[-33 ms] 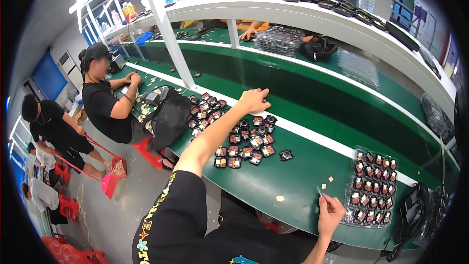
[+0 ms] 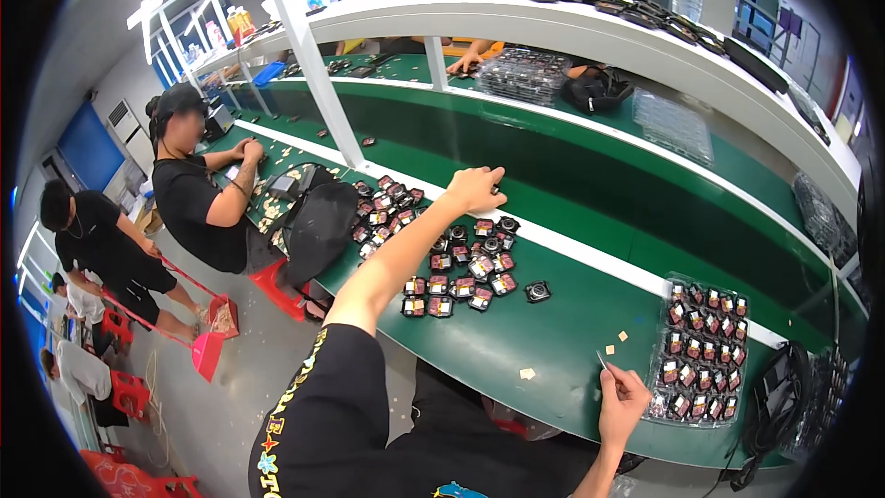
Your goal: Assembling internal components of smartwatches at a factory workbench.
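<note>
My left hand [image 2: 474, 190] reaches out past the white strip along the far side of the green bench. Its fingers are bent over a small dark thing, mostly hidden. Below that arm lies a loose cluster of small square black parts [image 2: 440, 284] with reddish-brown and white labels. One black part [image 2: 537, 291] sits apart, showing a round centre. My right hand [image 2: 624, 403] is closed in a pinch on thin metal tweezers [image 2: 603, 362], their tip pointing up and away. Small tan square pieces [image 2: 527, 373] lie near the tweezers. Beside this hand, a clear plastic tray [image 2: 655, 378] holds rows of similar labelled parts.
Black cables [image 2: 776, 397] lie right of the tray. A black bag [image 2: 323, 231] hangs at the bench's left, near a seated co-worker [image 2: 203, 189]. Overhead runs a white shelf [image 2: 572, 26] with black rings. Another person stands left with a red dustpan [image 2: 206, 352].
</note>
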`<state>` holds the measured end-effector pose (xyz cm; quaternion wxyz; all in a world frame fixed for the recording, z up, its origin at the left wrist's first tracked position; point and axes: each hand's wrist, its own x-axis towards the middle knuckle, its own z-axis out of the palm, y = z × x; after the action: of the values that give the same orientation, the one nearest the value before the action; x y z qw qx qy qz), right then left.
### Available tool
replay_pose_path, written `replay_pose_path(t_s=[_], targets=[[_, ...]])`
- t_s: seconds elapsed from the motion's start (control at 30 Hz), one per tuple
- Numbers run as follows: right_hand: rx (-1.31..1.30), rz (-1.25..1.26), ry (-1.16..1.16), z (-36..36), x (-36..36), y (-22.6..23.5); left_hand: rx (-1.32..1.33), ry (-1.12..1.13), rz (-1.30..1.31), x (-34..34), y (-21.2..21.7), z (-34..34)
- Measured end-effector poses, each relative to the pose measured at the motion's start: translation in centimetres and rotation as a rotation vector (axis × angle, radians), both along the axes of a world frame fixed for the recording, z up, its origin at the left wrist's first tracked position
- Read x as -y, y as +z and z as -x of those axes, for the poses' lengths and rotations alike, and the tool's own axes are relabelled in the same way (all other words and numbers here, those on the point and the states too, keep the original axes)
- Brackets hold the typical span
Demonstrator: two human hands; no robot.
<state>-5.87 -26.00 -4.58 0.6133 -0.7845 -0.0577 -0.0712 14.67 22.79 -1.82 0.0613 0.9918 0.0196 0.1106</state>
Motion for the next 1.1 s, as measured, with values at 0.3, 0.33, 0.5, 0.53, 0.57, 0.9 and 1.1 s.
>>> replay_pose_path(t_s=[0.3, 0.33, 0.5, 0.53, 0.57, 0.9, 1.1], targets=[[0.033, 0.033, -0.001, 0.2, 0.0, -0.2, 0.108, -0.003, 0.014, -2.5, 1.1, 6.1], [0.030, 0.029, 0.000, 0.2, -0.1, 0.0, 0.105, -0.001, 0.011, -3.0, 1.2, 7.2], [0.019, 0.089, 0.014, 0.2, 0.0, 0.7, 0.113, -0.011, 0.055, -4.5, 1.2, 11.4], [-0.006, 0.094, 0.009, 0.2, -0.3, 1.0, 0.111, 0.013, 0.094, -4.6, 1.8, 12.4], [0.001, 0.103, 0.022, 0.0, -0.5, 1.3, 0.139, 0.035, 0.147, -4.4, 2.7, 13.5], [0.001, 0.081, 0.008, 0.0, -0.3, 0.5, 0.113, -0.684, 0.366, 15.4, 2.0, 17.8], [0.040, 0.129, -0.033, 0.3, -0.6, 1.1, 0.103, -0.898, 0.225, 21.5, -0.8, 16.7]])
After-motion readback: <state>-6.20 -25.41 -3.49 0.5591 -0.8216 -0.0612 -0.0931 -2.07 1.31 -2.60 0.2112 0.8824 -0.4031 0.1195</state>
